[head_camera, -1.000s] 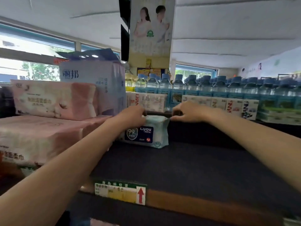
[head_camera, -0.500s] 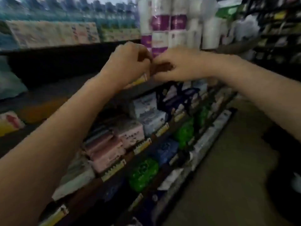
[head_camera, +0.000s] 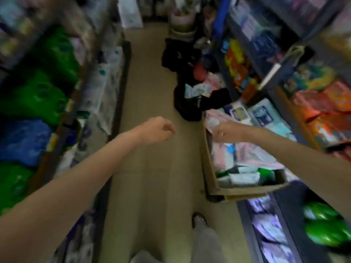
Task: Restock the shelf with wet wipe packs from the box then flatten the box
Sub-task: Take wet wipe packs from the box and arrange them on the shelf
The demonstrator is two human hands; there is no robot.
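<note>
Cardboard box sits on the floor by the right shelf's foot, full of packs. I see my right hand reaching in, grip unclear; my left hand hangs loosely curled, empty, over the aisle.

A dim, narrow aisle of beige floor runs between stocked shelves on both sides

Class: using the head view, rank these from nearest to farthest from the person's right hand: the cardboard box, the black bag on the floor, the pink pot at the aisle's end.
From the right hand:
1. Cardboard box, directly beneath it.
2. Black bag, on the floor just beyond.
3. Pink pot, far down the aisle.
</note>
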